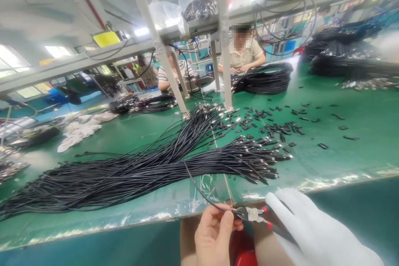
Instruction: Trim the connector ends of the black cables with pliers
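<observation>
My bare left hand [215, 232] pinches the end of a single black cable [199, 193] just below the table's front edge. My right hand [311, 228], in a white glove, grips red-handled pliers [254, 215] whose jaws meet the cable end at my left fingertips. The cable arcs up from there to a big bundle of black cables [140, 170] lying across the green table [343, 149], connector ends pointing right. Small black caps [274, 126] are scattered beyond the bundle.
Metal frame posts [225, 50] rise from the table's middle. Across it, two people in striped shirts [243, 52] work beside coiled cable piles [264, 79]. White cloths [79, 131] lie at left. More cable heaps [343, 58] sit at far right.
</observation>
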Tool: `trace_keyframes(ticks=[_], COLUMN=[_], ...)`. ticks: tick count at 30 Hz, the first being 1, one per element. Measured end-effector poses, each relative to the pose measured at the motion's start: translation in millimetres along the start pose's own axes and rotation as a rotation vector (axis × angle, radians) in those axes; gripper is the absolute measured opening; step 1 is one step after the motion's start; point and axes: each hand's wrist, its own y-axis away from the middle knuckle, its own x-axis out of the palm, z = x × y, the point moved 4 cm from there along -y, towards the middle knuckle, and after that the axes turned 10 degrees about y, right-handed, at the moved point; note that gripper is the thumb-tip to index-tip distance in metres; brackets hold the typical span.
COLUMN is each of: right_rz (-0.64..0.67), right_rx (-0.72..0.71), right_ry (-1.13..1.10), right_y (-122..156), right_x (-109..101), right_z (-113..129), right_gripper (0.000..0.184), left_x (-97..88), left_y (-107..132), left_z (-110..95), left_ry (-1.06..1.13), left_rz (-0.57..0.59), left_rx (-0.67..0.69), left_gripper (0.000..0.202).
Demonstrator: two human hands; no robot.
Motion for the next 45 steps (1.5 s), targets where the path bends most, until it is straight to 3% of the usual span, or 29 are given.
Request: trace_keyframes(ticks=[8, 14, 23, 32, 40, 45], right_rz=[-0.059, -0.110, -0.154, -0.151, -0.206, -0.225], right_rx=[0.031, -0.065, -0.102, -0.020, -0.017, -0.001], right_ry=[0.084, 0.169, 0.242, 0.200, 0.124, 0.033], right_y=[-8.0, -2.4, -5.3, -19.3, -40.3, -42.3], right_x=[-1.2, 1.2, 4.8, -2.9, -14.1, -8.0], right_z=[-2.7, -4.1, 0.5, 5.0, 3.3, 2.8], right_gripper=[0.038, 0.049, 0.044, 0.022, 0.027, 0.033], left_x=[-2.6, -4.8, -2.2, -0.5, 0.9, 1.3], left_y=[-1.9, -2.2, -1.3, -2.5, -4.1, -4.8], left_z=[5.2, 9.8, 4.5, 1.1, -4.4, -2.8], left_ry=[-0.003, 0.008, -0.019, -0.004, 0.012, 0.020], left_rz=[0.012, -0.042, -0.056, -0.074, -0.078, -0.086], left_rx=[-0.007, 0.032, 0.079, 0.085, 0.105, 0.117], left_gripper=[0.048, 0.048, 0.048, 0.049, 0.048, 0.048])
